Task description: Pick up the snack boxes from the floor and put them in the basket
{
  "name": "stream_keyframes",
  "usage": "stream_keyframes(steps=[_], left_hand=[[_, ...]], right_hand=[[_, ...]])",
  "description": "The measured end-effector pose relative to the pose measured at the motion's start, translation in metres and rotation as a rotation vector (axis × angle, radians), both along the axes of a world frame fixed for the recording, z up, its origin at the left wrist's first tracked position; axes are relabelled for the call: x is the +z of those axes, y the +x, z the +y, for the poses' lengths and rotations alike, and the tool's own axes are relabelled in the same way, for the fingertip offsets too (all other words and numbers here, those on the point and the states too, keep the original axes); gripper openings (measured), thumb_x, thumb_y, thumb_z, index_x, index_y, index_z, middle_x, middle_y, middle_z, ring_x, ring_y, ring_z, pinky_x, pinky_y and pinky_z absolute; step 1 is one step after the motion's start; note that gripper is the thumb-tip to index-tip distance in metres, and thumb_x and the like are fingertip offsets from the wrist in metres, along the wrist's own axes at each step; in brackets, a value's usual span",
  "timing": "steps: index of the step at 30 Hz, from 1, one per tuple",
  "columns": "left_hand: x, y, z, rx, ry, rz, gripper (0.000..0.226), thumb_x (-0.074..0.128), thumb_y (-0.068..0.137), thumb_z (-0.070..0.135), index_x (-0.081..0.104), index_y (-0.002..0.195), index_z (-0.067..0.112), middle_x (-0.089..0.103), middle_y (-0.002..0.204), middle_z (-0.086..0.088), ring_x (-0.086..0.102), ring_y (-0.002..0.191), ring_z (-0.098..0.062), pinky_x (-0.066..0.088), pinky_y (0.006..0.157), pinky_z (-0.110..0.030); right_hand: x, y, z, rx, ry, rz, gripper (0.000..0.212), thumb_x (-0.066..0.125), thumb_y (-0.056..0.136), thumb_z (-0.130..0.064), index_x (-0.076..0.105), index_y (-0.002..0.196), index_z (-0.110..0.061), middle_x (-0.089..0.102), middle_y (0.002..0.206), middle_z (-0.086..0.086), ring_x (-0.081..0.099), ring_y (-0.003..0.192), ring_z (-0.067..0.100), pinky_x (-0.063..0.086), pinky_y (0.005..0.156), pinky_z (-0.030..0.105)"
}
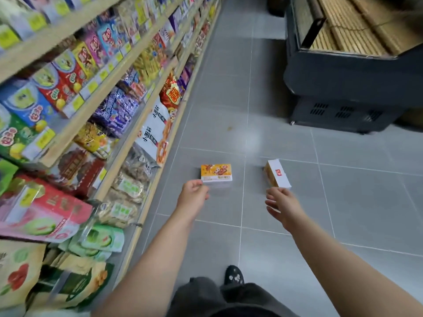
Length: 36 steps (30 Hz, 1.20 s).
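Reaching with both hands at once risked a weak hold. The left hand (194,195) seemed to pinch only a shelf-side corner of the orange snack box (216,173), which could twist free and drop onto the floor (286,225). The right hand (282,202), fingers loosely spread and holding nothing, met the end of the white snack box (278,173) and might nudge it away. Counted: two snack boxes, the orange one close to the shelf (142,213) and the white one farther out from it; two hands; no basket in view.
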State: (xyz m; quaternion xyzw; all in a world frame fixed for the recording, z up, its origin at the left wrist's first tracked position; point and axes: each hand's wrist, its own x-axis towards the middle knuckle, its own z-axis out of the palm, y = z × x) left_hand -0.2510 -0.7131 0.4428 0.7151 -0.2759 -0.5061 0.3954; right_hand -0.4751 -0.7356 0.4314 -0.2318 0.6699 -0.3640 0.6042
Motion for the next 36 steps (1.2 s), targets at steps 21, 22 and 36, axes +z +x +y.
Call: stream_keyframes(steps=[21, 22, 36], left_hand=[[-0.063, 0.051, -0.299, -0.098, 0.191, -0.058, 0.026, 0.054, 0.091, 0.017, 0.049, 0.116, 0.017, 0.059, 0.110, -0.001, 0.062, 0.098, -0.018, 0.045, 0.081, -0.030], [-0.074, 0.054, -0.311, -0.105, 0.212, -0.078, 0.028, 0.054, 0.090, 0.018, 0.050, 0.117, 0.016, 0.060, 0.113, -0.002, 0.062, 0.101, -0.019, 0.046, 0.085, -0.032], [-0.340, -0.006, -0.354, 0.186, 0.495, 0.075, 0.036, 0.055, 0.087, 0.017, 0.042, 0.120, 0.024, 0.061, 0.108, -0.002, 0.061, 0.089, -0.016, 0.050, 0.094, -0.040]], right_hand=[[-0.087, 0.040, -0.274, 0.001, 0.160, 0.067, 0.018, 0.058, 0.092, -0.019, 0.052, 0.105, -0.009, 0.058, 0.094, 0.009, 0.059, 0.078, 0.019, 0.051, 0.069, 0.028], [-0.094, 0.043, -0.283, 0.005, 0.170, 0.056, 0.020, 0.059, 0.092, -0.018, 0.051, 0.107, -0.009, 0.058, 0.095, 0.009, 0.059, 0.080, 0.020, 0.052, 0.073, 0.030], [-0.345, 0.077, -0.336, 0.147, 0.298, 0.124, 0.047, 0.070, 0.085, -0.027, 0.043, 0.123, -0.028, 0.057, 0.104, 0.002, 0.062, 0.090, 0.018, 0.055, 0.081, 0.036]])
